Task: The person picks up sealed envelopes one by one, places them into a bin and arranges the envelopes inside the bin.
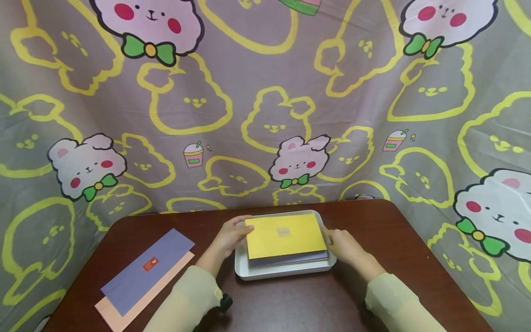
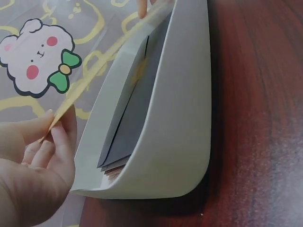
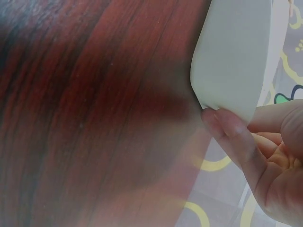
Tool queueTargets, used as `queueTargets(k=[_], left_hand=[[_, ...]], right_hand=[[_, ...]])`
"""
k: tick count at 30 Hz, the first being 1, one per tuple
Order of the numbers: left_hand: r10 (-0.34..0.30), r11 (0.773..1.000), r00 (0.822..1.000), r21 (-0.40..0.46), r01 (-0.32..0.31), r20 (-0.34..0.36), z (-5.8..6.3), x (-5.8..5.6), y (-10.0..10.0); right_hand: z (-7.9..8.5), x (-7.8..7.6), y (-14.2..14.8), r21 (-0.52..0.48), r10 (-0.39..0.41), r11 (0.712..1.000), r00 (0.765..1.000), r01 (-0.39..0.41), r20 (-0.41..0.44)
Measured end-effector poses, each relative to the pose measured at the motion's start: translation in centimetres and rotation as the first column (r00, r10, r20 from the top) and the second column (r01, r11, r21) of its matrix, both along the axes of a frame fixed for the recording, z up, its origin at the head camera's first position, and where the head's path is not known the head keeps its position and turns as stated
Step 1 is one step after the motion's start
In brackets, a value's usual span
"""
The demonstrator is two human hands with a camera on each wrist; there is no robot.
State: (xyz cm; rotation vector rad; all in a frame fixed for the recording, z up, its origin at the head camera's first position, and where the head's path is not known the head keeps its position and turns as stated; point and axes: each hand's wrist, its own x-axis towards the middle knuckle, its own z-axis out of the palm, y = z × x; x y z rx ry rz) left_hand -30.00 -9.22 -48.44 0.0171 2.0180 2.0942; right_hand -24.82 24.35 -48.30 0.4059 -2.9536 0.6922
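Note:
A yellow envelope (image 1: 286,244) with a small pale label lies tilted over a white tray (image 1: 286,273). Its left edge is pinched between the thumb and fingers of my left hand (image 1: 230,235), clear of the tray's rim in the left wrist view. Beneath it, a stack of purple-grey envelopes (image 2: 137,109) rests in the tray, with orange-brown edges showing at the bottom. My right hand (image 1: 346,246) grips the tray's right side; in the right wrist view its fingers (image 3: 232,127) press against the outer wall near the corner.
Left of the tray, a purple envelope (image 1: 137,272) with a red heart label overlaps a peach envelope (image 1: 114,318) on the dark brown table (image 1: 274,304). A patterned cloth (image 1: 232,110) hangs behind the table and along its sides.

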Motion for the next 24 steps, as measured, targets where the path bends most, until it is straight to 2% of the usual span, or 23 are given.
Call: queueTargets(k=[4, 7, 11, 15, 19, 24], left_hand=[[0.013, 0.997, 1.0, -0.078, -0.013, 0.001, -0.1, -0.1, 0.2], [0.044, 0.986, 0.999, -0.159, -0.041, 0.012, -0.3, -0.2, 0.3], [0.046, 0.96, 0.999, -0.274, -0.048, -0.016, 0.2, -0.2, 0.5], [-0.003, 0.926, 0.997, -0.377, -0.025, -0.074, 0.9, -0.2, 0.6], [-0.061, 0.875, 0.991, -0.485, -0.006, -0.122, 1.4, -0.3, 0.7], [-0.129, 0.754, 0.974, -0.656, -0.025, -0.185, 1.2, -0.6, 0.9]], right_hand=[[-0.1, 0.0, 0.1, -0.003, -0.007, 1.0, 1.0, 0.007, -0.009], [-0.2, 0.0, 0.1, -0.004, -0.007, 1.0, 1.0, 0.007, -0.009], [-0.2, 0.1, 0.2, -0.002, -0.01, 1.0, 1.0, 0.01, -0.01], [-0.1, 0.1, 0.2, 0.001, -0.011, 1.0, 1.0, 0.011, -0.012], [-0.1, 0.1, 0.1, 0.004, -0.013, 1.0, 1.0, 0.013, -0.013], [-0.2, 0.0, 0.0, 0.013, -0.015, 1.0, 1.0, 0.015, -0.014]])
